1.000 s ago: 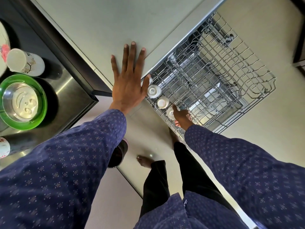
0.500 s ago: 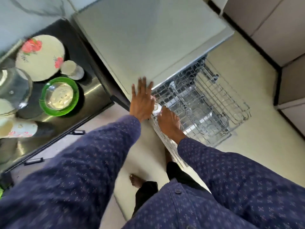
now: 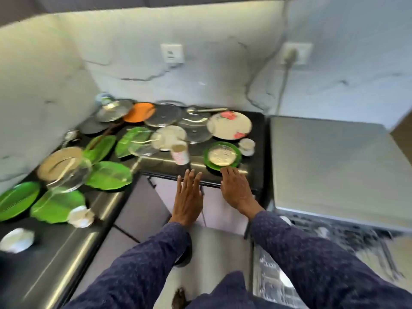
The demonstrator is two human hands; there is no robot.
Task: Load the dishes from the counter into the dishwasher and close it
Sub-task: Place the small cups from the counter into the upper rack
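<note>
**Kitchen surfaces: materials and finish**

Counter [image 3: 66,253]: dark, glossy, with a bright sheen along its front edge. Backsplash [image 3: 200,74]: pale, grey-veined, marble-look. Leaf-shaped plates [image 3: 109,176]: green, glossy, plastic-looking. Glass bowl [image 3: 69,175]: clear. Round lids [image 3: 166,118]: shiny metal. Floral plate [image 3: 229,124]: white, glazed. Green bowl [image 3: 223,156]: shiny rim, steel dish inside. Crumpled paper [image 3: 81,216]: white, matt. Sleeves [image 3: 312,253]: navy printed cloth. Dishwasher rack [image 3: 356,239]: wire, blurred.

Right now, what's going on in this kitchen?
A person is loading dishes. Both hands reach toward the dark counter, still crowded with plates and lids. The right hand nears the green plate; the left hand hovers open below the floral cup. Neither holds anything. The dishwasher rack stands pulled out.
</note>
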